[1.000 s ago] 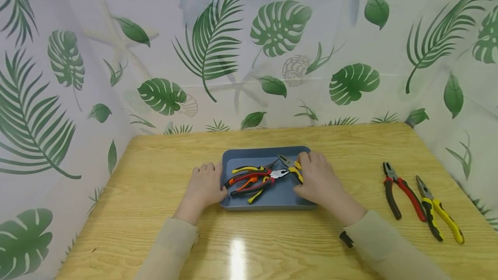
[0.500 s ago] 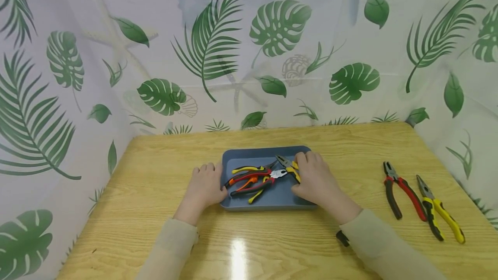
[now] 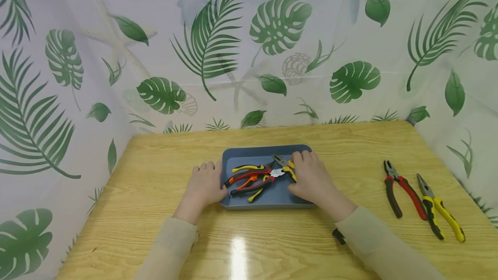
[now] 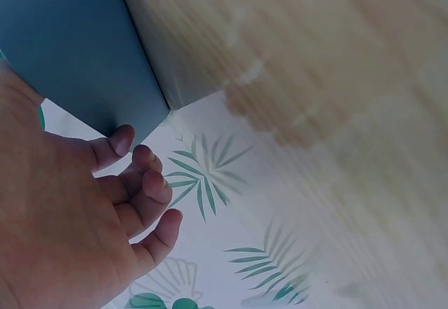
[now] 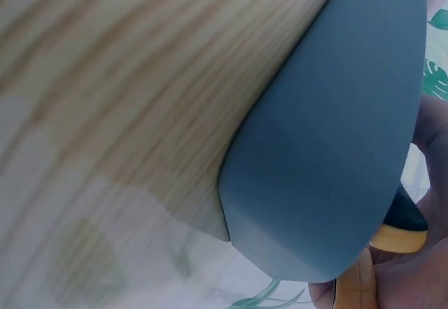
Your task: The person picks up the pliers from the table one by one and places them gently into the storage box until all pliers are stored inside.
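Right hand [image 3: 311, 174] on my feed is curled round the handles of yellow-and-black pliers [image 3: 287, 169], at the right end of the blue tray [image 3: 268, 206]. Their nose reaches toward the heap of pliers [image 3: 258, 171] inside; I can't tell whether they rest on it. Left hand [image 3: 206, 185] grips the tray's left end. I'd judge the step in hand as settling this pair among the others; next likely calls for lowering gently, then letting go without snagging. Off to the right, a red-handled pair [image 3: 394, 176] and a yellow-handled pair [image 3: 429, 195] lie on the bench [image 3: 148, 185].
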`<state>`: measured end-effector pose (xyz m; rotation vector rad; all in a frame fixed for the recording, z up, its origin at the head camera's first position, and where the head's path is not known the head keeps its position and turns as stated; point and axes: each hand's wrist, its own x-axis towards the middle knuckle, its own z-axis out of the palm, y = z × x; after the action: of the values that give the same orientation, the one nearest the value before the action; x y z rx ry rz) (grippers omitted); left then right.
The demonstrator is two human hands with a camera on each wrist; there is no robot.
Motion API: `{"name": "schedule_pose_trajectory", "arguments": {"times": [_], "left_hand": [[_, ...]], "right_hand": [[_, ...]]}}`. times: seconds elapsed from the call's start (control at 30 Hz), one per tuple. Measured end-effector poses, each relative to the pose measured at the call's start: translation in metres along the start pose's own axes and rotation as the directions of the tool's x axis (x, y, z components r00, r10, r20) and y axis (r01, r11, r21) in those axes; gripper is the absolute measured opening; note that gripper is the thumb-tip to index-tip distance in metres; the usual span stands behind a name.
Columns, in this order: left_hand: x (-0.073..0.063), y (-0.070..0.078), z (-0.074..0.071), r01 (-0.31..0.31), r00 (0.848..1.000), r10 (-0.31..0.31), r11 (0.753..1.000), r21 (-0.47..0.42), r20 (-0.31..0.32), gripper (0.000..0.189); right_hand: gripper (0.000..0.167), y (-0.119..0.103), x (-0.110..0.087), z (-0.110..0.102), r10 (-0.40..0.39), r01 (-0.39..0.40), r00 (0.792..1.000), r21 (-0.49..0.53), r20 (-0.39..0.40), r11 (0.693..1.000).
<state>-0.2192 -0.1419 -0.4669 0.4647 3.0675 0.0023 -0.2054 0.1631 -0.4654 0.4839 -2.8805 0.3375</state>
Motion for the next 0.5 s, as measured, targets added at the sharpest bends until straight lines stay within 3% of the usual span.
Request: {"name": "schedule_pose_trajectory", "arguments": {"times": [0.5], "left_hand": [[-0.0011,0.0003,-0.0024,-0.001,1.0,0.001,1.0,-0.015,0.003,0.058]], "right_hand": [[0.056,-0.003,0.004,0.0076,0.01,-0.01,1.0,-0.016,-0.016,1.0]]}}
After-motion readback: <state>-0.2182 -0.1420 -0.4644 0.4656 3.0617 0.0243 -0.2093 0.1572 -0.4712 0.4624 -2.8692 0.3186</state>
